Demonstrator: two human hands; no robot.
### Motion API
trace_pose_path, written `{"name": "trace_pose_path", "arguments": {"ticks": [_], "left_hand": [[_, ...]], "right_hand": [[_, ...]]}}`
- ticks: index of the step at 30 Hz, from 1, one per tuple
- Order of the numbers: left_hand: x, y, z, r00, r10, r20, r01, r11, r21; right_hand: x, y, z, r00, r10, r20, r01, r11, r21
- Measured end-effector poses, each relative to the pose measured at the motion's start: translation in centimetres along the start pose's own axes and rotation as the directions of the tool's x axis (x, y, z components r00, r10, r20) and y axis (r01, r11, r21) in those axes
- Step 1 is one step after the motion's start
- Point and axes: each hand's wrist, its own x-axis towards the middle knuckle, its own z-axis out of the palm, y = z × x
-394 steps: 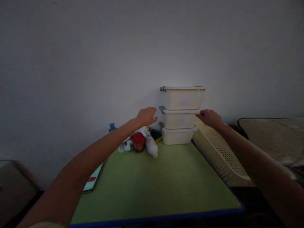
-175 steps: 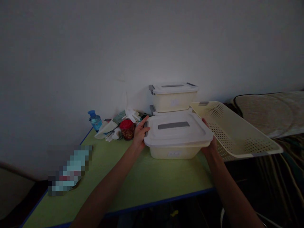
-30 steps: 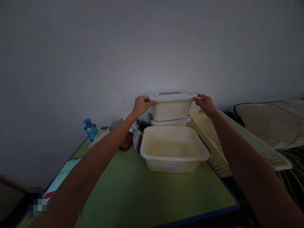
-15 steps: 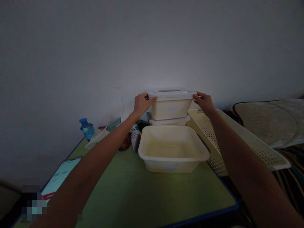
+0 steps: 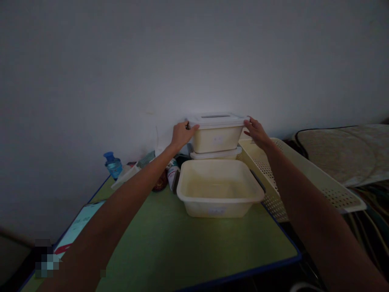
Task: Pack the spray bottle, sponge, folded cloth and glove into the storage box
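Note:
A cream storage box (image 5: pixel 217 138) with a white lid (image 5: pixel 214 117) rests on top of another lidded box (image 5: pixel 215 154) near the wall. My left hand (image 5: pixel 182 134) grips the lid's left front corner, thumb in front and fingers round the side. At the lid's right end, my right hand (image 5: pixel 255 130) pinches the edge between thumb and fingers. The lid sits on the box's rim, with a dark slot along its top. In front stands an open cream basin (image 5: pixel 220 200) with nothing visible inside and a dark handle at its right side.
To the right is a long perforated basket (image 5: pixel 273 174), beside a beige cushion (image 5: pixel 340 156). A blue bottle (image 5: pixel 113 165), a phone (image 5: pixel 80 223), a white can (image 5: pixel 173 176) and several bags occupy the left side of the green table (image 5: pixel 182 251).
The view has shifted slightly. Both hands keep hold of the lid, and the boxes and basin stay in place.

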Motion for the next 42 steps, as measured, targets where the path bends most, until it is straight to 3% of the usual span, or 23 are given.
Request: {"name": "trace_pose_path", "arguments": {"ticks": [8,18,27,31,34,36,39,42], "left_hand": [[-0.3,0.1,0.1,1.0,-0.012,0.013,0.012,1.0,-0.003],[-0.3,0.2,0.3,0.998,-0.069,-0.004,0.068,0.997,-0.034],[-0.9,-1.0,0.2,0.988,-0.121,0.096,0.145,0.944,-0.297],[-2.8,-3.1,-0.1,0.951,-0.206,0.232,0.297,0.817,-0.494],[-5.3,-4.9,0.0,0.88,-0.275,0.388,0.472,0.606,-0.641],[-7.2,-5.9,0.2,0.846,-0.294,0.445,0.532,0.528,-0.662],[-10.0,-6.9,0.7,0.777,-0.327,0.537,0.621,0.266,-0.737],[-12.4,-7.2,1.0,0.755,-0.361,0.548,0.613,0.093,-0.784]], "right_hand": [[0.1,0.6,0.4,0.999,0.047,-0.019,-0.049,0.991,-0.128],[-0.1,1.0,0.9,0.998,0.02,-0.055,-0.024,0.997,-0.071],[-1.9,-0.5,0.5,0.994,0.083,-0.075,-0.078,0.995,0.063],[-4.3,0.0,-0.6,0.978,0.206,-0.025,-0.2,0.967,0.156],[-7.1,1.0,-0.9,0.959,0.25,0.132,-0.273,0.94,0.204],[-8.9,1.7,-0.4,0.947,0.263,0.184,-0.304,0.917,0.256],[-11.3,2.4,1.2,0.96,0.243,0.137,-0.273,0.919,0.285],[-13.0,2.2,2.8,0.967,0.21,0.148,-0.24,0.942,0.235]]}}
